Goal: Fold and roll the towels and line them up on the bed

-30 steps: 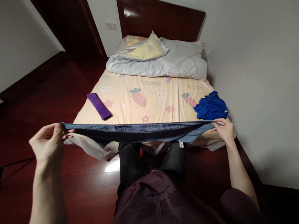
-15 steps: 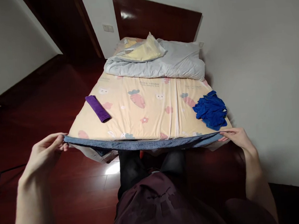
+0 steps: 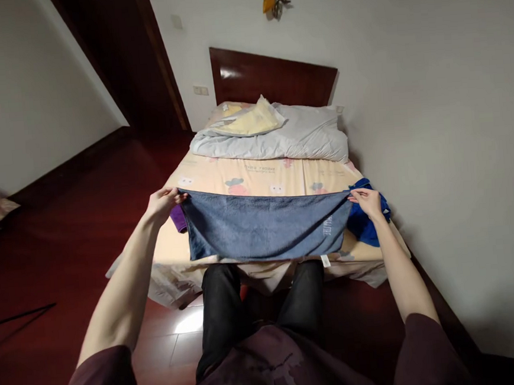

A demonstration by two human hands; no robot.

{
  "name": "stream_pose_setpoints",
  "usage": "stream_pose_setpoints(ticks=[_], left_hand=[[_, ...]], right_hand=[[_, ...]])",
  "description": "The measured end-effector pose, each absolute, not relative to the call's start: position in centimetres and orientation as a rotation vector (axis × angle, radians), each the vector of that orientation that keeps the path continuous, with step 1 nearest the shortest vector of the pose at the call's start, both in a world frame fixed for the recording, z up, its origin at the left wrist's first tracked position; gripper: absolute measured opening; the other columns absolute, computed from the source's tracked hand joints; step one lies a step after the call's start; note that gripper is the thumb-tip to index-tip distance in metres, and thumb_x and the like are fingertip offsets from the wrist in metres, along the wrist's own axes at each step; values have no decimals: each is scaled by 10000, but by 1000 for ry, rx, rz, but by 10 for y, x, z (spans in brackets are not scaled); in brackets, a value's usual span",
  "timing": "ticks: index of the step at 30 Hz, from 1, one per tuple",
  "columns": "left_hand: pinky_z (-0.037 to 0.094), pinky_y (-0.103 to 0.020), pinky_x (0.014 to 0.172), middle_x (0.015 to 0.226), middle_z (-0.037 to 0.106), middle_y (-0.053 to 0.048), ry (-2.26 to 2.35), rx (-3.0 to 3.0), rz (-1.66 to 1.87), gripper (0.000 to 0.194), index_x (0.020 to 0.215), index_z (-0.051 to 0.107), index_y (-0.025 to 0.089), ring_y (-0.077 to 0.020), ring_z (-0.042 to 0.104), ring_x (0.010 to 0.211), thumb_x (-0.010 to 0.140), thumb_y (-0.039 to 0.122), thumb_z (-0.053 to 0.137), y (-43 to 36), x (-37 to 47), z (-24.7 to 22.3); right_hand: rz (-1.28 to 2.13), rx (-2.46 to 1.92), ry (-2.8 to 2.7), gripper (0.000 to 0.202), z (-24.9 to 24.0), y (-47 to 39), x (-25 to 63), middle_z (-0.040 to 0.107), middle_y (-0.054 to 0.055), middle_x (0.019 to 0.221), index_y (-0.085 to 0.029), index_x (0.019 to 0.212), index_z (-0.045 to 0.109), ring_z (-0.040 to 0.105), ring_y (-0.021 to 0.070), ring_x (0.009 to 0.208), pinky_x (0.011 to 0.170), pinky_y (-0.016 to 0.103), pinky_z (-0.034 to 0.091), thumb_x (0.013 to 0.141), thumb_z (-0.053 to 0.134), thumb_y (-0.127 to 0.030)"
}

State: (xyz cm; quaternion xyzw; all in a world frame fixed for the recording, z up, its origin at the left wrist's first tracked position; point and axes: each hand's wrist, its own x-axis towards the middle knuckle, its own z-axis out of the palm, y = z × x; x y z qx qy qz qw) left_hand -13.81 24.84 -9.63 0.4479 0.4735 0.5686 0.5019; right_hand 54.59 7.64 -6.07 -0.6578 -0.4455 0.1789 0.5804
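Head view: left hand (image 3: 163, 204) and right hand (image 3: 366, 201) pinch the blue-gray towel (image 3: 264, 226) by two corners. Before, a thin strip showed; now it spreads wide, partly hiding the purple cloth (image 3: 178, 219).

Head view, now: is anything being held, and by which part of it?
A blue-grey towel, by its far corners: one in the left hand, the other in the right hand.

Grey-blue towel (image 3: 259, 225) (pale lettering (image 3: 327, 225)); purple cloth (image 3: 178, 219); vivid blue cloth (image 3: 365, 226); cream sheet (image 3: 293, 173), pink carrot print (image 3: 237, 187).
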Motion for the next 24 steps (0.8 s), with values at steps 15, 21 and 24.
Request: stream_pose_setpoints(ticks=[15, 21, 24], left_hand=[[545, -412, 936, 901, 664, -64, 1194, 1330, 1587, 332, 848, 570, 160, -168, 619, 855, 829, 464, 701, 248, -151, -175], [543, -379, 876, 919, 699, -94, 1769, 1439, 966, 317, 897, 621, 160, -248, 653, 930, 843, 467, 567, 203, -137, -265], [544, -419, 841, 852, 705, -124, 1871, 1411, 854, 248, 808, 613, 180, -315, 683, 927, 811, 424, 571, 183, -132, -292]], right_hand=[[-63, -1540, -1290, 329, -174, 43, 518, 756, 151, 1113, -171, 1008, 745, 721, 258, 1039, 938, 420, 596, 965, 571, -447], [235, -1930, -1384, 307, -295, 14, 501, 753, 174, 1133, -137, 993, 753, 707, 256, 1056, 1006, 395, 545, 956, 497, -303], [281, -2120, -1534, 290, -323, -3, 498, 747, 164, 1153, -139, 950, 774, 669, 263, 1121, 1051, 378, 505, 939, 491, -200]])
